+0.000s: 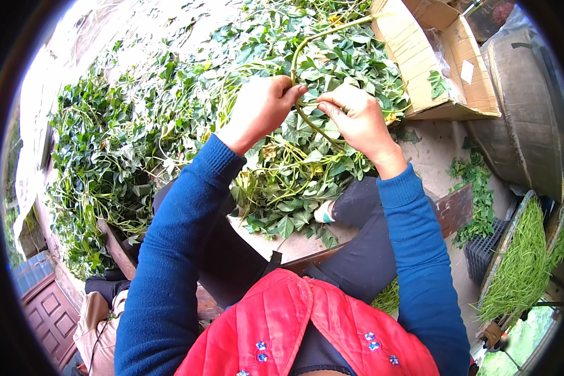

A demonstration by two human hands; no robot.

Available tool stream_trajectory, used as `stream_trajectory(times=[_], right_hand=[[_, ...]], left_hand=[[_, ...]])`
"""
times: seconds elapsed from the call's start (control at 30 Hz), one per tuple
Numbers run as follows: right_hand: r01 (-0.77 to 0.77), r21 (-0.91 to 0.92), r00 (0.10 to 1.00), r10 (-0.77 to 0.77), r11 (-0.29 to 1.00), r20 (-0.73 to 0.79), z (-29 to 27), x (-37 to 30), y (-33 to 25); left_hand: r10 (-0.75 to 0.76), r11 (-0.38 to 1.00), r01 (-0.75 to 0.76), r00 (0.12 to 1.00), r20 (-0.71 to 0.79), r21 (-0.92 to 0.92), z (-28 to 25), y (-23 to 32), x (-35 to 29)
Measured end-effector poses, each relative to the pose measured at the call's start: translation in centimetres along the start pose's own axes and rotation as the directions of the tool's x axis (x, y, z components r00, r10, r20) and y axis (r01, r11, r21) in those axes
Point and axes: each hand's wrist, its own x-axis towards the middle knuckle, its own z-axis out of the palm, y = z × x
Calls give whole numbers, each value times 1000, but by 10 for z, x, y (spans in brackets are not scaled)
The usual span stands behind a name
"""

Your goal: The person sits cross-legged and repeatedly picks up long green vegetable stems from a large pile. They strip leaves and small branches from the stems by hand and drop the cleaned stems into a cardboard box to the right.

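Observation:
A long, thick green vine (302, 47) arches from near the cardboard box down to my hands. My left hand (262, 108) is closed round it, thumb and fingertips pressed together. Beside it my right hand (356, 116) pinches a thin leaf stalk (309, 104) near the vine, with the fingertips of both hands a short way apart. The vine's brownish lower part (316, 130) slants down below the hands. A broad heap of leafy green vines (282, 178) lies under and beyond them, spreading far to the left.
At the upper right an open cardboard box (448, 103) stands against a large brown sack (523, 106). Trimmed green stalks (517, 263) fill a tray at the right, next to a dark plastic crate (482, 250). Loose leaves (476, 194) lie by the crate. A wooden bench board (454, 210) runs beneath my legs.

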Motion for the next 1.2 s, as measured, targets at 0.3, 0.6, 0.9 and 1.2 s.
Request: stream_trajectory(times=[0.3, 0.6, 0.9, 1.2], right_hand=[[121, -23, 993, -121, 992, -14, -8, 12, 21], [-565, 471, 825, 471, 678, 313, -27, 4, 20], [-489, 552, 871, 413, 675, 266, -3, 1, -9], [-242, 137, 935, 268, 961, -231, 29, 10, -21]], left_hand=[[108, 957, -60, 982, 157, -285, 6, -2, -4], [93, 489, -18, 995, 31, -872, 2, -19, -4], [-23, 427, -132, 987, -157, -895, -1, -12, 2], [-198, 507, 32, 977, -81, -861, 22, -7, 6]])
